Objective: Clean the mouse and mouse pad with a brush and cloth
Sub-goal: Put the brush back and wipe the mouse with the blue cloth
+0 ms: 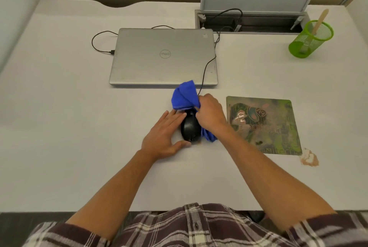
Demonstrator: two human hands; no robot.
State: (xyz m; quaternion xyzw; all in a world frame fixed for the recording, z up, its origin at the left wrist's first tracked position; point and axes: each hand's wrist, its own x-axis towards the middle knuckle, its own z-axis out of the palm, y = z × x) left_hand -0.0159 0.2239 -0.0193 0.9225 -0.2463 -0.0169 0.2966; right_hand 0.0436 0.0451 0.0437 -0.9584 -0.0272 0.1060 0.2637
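Plaid shirt (191,226) fills the bottom edge of the head view, both bare forearms reaching fwd over a matte white desk (59,127). Left hand (165,135) lies flat w/ fingers straight, bracing the left side of the black mouse (190,126), thumb at its near end. Right hand (209,113) has fingers curled round a bunched blue cloth (185,95), pressed to the mouse's right side; cloth looks soft, fuzzy, one fold sticking up behind, a tail hanging below the wrist.

Step in hand, prob.: wiping the mouse w/ cloth. Mouse is glossy, rounded plastic, sitting on bare desk just left of the mouse pad (278,111), not on it. Pad is thin, flat, rounded corners, green print w/ a shiny patch. Brownish crumbly residue (309,160) lies at its near-right corner.

Next likely needs the brush (318,23), wooden handle up in the green mesh cup (310,39), far right, well apart.

Closed grey laptop (163,57) sits behind, mouse cable (207,67) trailing across it.
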